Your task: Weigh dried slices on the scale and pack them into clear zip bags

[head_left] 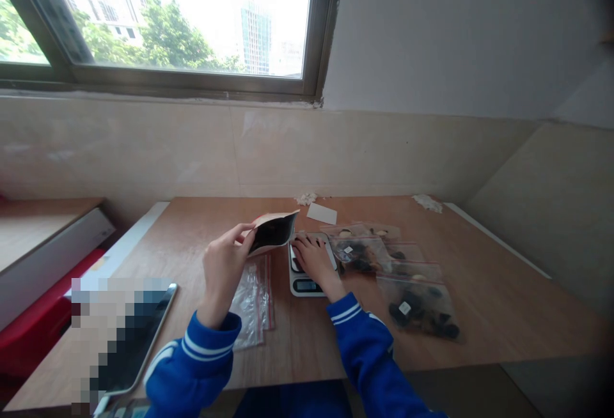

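My left hand [223, 271] holds up an open pouch [271, 232] by its edge, tan outside with a dark inside. My right hand [314, 261] lies palm down on the platform of a white digital kitchen scale [303, 286], and its fingers hide most of the platform. Whether that hand holds anything, I cannot tell. To the right of the scale lie several clear zip bags [417, 306] of dark lumps with small white labels. A stack of flat, clear zip bags [252, 306] with red edges lies just below the pouch.
A tablet [132, 335], partly pixelated, lies at the near left of the wooden table [494, 290]. White paper scraps [307, 199] and a white card [322, 213] lie near the tiled back wall. A red object and a ledge stand left of the table.
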Action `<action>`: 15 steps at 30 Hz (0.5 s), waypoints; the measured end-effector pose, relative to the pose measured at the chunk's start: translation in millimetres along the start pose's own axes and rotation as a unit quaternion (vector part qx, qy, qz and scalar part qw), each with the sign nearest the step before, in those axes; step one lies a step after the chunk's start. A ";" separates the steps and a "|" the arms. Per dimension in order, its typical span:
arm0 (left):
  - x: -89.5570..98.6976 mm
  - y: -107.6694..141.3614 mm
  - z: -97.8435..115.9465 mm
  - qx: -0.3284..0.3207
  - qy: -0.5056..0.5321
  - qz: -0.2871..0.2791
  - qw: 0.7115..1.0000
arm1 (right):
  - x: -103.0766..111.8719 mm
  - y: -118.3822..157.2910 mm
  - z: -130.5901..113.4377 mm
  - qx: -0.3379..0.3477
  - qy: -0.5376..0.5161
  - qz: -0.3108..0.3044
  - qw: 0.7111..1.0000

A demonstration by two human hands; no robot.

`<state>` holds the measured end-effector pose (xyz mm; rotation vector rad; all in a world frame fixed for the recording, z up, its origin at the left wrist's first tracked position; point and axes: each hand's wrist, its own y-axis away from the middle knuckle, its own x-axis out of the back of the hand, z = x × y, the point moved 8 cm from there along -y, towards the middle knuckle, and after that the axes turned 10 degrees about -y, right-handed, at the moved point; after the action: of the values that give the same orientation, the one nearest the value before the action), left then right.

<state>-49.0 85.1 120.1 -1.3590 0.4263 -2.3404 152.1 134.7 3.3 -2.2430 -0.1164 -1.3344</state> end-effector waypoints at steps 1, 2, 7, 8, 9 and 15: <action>0.0 0.3 -0.1 0.000 0.001 -0.002 1.000 | 6.6 1.3 -0.6 -0.001 -0.015 0.012 1.000; -0.2 0.7 -0.1 -0.001 0.003 -0.004 1.000 | 16.4 3.3 -3.5 -0.001 -0.039 0.034 0.999; -3.5 8.0 -0.9 -0.011 0.014 -0.010 1.000 | 86.7 17.0 -54.6 0.016 -0.209 0.190 0.959; -3.9 10.9 -1.3 -0.016 0.014 -0.007 1.000 | 91.1 14.5 -72.6 0.043 -0.233 0.159 0.959; -4.1 14.3 -1.8 -0.020 0.012 -0.001 1.000 | 89.9 10.1 -90.1 0.072 -0.254 0.106 0.959; -13.4 42.4 -2.5 -0.053 -0.009 0.007 0.999 | 26.3 -33.2 -104.6 0.069 -0.324 -0.059 0.942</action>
<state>-37.3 54.7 89.8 -1.4197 0.5596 -2.3220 71.5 108.6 77.8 -2.4895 -0.5636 -0.5621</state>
